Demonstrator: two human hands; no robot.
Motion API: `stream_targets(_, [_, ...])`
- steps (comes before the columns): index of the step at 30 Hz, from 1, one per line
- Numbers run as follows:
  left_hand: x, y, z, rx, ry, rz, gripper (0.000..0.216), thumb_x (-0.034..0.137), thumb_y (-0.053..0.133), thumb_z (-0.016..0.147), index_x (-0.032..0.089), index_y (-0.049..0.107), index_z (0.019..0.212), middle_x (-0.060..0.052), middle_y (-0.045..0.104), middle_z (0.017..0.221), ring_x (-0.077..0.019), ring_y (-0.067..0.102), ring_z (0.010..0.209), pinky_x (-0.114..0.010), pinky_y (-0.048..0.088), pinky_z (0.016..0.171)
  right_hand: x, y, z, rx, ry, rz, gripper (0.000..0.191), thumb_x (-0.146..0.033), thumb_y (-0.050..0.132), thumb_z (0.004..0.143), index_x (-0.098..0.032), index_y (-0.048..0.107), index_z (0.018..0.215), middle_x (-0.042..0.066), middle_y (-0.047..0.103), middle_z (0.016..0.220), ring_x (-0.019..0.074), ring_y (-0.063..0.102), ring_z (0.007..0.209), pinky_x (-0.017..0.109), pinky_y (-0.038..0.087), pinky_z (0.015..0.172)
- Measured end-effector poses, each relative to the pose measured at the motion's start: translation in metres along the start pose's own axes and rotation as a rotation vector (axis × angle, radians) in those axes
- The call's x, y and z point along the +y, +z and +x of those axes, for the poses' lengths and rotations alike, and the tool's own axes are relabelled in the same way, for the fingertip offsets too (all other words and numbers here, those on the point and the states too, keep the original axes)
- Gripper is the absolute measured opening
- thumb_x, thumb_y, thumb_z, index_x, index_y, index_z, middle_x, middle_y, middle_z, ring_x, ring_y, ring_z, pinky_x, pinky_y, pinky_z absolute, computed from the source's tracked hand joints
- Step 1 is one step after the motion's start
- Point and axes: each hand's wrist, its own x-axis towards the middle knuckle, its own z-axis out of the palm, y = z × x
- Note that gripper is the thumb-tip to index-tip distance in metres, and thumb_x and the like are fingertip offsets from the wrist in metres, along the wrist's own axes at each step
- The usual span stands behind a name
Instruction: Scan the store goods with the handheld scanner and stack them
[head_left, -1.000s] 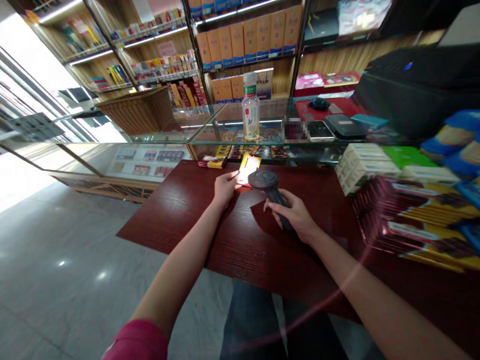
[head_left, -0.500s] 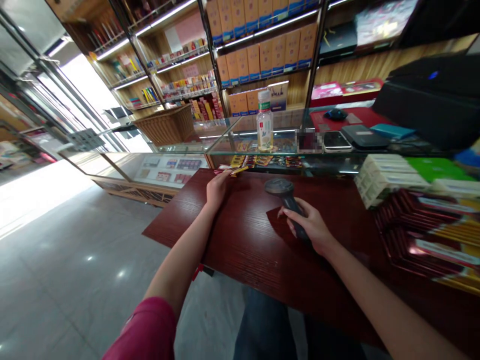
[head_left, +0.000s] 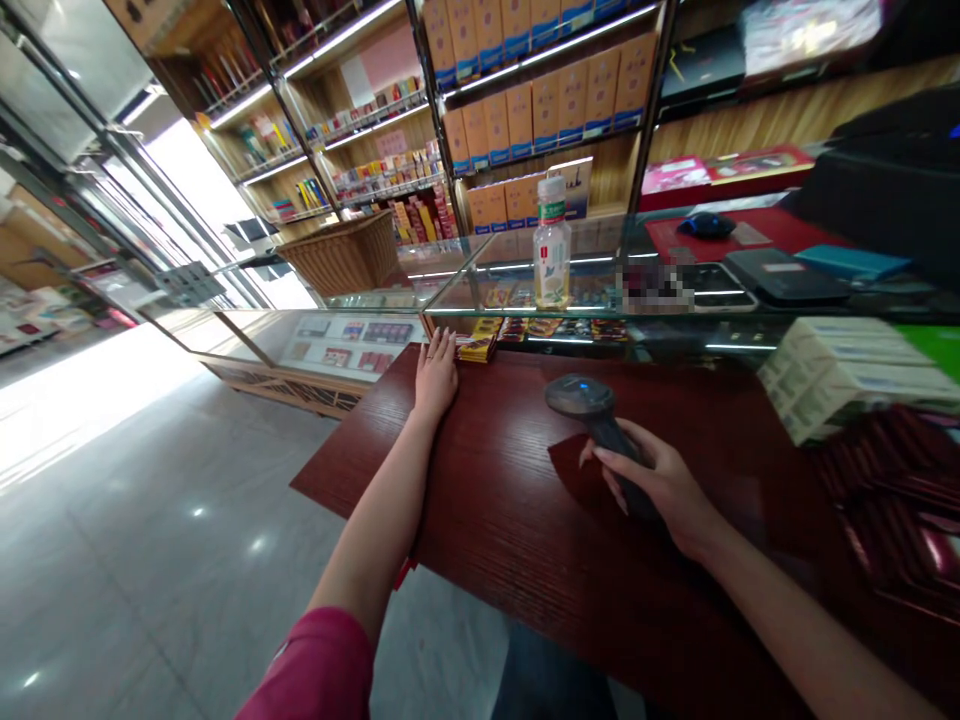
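My right hand (head_left: 660, 480) is wrapped round the handle of a black barcode scanner (head_left: 581, 396), held just above the dark red wooden board (head_left: 495, 500). A small blue light shows on the scanner's head. Toward the far left of the board, my left hand (head_left: 436, 372) lies with its fingers stretched out. It is beside a small stack of yellow packets (head_left: 477, 347), and nothing shows in its grasp. Whether its fingers touch the stack I cannot tell.
A glass counter (head_left: 480, 285) borders the board's far edge. On it stand a drink bottle (head_left: 553, 245), a phone (head_left: 724, 285), a black mouse (head_left: 706, 225) and a wicker basket (head_left: 345, 255). Pale boxes (head_left: 847, 375) and dark red packets (head_left: 900, 500) are stacked on the right.
My left hand has let go of a yellow packet, now on the stack, and its fingers have spread. The scanner stays in my right hand. The view has turned slightly left.
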Motion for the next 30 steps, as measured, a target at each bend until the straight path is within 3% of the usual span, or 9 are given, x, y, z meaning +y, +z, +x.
stream_targets(4, [0.001, 0.002, -0.002, -0.076, 0.080, -0.051, 0.059, 0.008, 0.045, 0.095, 0.018, 0.054, 0.152, -0.013, 0.056, 0.156, -0.0231, 0.048, 0.150, -0.045, 0.036, 0.127, -0.002, 0.000, -0.001, 0.012, 0.010, 0.002, 0.021, -0.039, 0.086, 0.077, -0.023, 0.077, 0.089, 0.005, 0.066, 0.065, 0.0131, 0.050, 0.041, 0.025, 0.043, 0.032])
stream_targets(8, [-0.001, 0.002, 0.001, -0.117, 0.063, -0.069, 0.059, 0.009, 0.046, 0.094, 0.017, 0.053, 0.152, -0.013, 0.053, 0.158, -0.0252, 0.046, 0.151, -0.049, 0.034, 0.128, -0.004, 0.001, -0.002, 0.024, 0.045, -0.015, 0.030, -0.045, 0.085, 0.077, -0.022, 0.073, 0.091, 0.005, 0.069, 0.072, 0.0113, 0.049, 0.044, 0.025, 0.043, 0.035])
stream_targets(11, [0.005, -0.005, 0.001, -0.056, 0.059, -0.099, 0.055, 0.012, 0.046, 0.095, 0.017, 0.057, 0.149, -0.014, 0.055, 0.156, -0.0253, 0.048, 0.150, -0.048, 0.030, 0.129, -0.005, 0.003, -0.003, 0.059, 0.014, -0.014, 0.036, -0.049, 0.085, 0.076, -0.021, 0.068, 0.093, 0.005, 0.072, 0.081, 0.0102, 0.049, 0.047, 0.025, 0.043, 0.038])
stream_targets(15, [0.040, -0.020, -0.016, 0.038, 0.102, -0.203, 0.051, 0.016, 0.043, 0.098, 0.019, 0.059, 0.147, -0.011, 0.059, 0.153, -0.0231, 0.053, 0.145, -0.044, 0.035, 0.127, -0.007, 0.007, -0.009, 0.259, -0.125, 0.050, 0.047, -0.046, 0.088, 0.068, -0.025, 0.059, 0.099, -0.002, 0.069, 0.083, 0.0081, 0.048, 0.046, 0.024, 0.040, 0.040])
stream_targets(19, [0.107, -0.030, -0.049, 0.021, 0.279, -0.321, 0.051, 0.017, 0.043, 0.100, 0.023, 0.058, 0.148, -0.008, 0.064, 0.149, -0.0221, 0.059, 0.139, -0.040, 0.044, 0.121, -0.014, 0.005, -0.038, 0.387, -0.248, 0.138, 0.044, -0.040, 0.083, 0.071, -0.028, 0.052, 0.100, -0.006, 0.063, 0.086, 0.0066, 0.049, 0.046, 0.023, 0.040, 0.041])
stream_targets(24, [0.226, -0.038, -0.086, -0.066, 0.643, -0.562, 0.050, 0.016, 0.044, 0.102, 0.020, 0.053, 0.152, -0.010, 0.063, 0.149, -0.0212, 0.057, 0.140, -0.040, 0.045, 0.121, -0.026, -0.012, -0.112, 0.520, -0.293, 0.107, 0.042, -0.035, 0.082, 0.073, -0.029, 0.050, 0.100, -0.006, 0.062, 0.091, 0.0058, 0.048, 0.045, 0.023, 0.038, 0.038])
stream_targets(30, [0.363, -0.029, -0.092, -0.122, 0.833, -0.682, 0.050, 0.026, 0.057, 0.103, 0.014, 0.052, 0.151, -0.016, 0.056, 0.156, -0.0237, 0.051, 0.147, -0.041, 0.041, 0.125, -0.038, -0.049, -0.193, 0.709, -0.334, 0.041, 0.037, -0.030, 0.082, 0.074, -0.028, 0.053, 0.098, -0.006, 0.062, 0.089, 0.0059, 0.049, 0.042, 0.023, 0.040, 0.036])
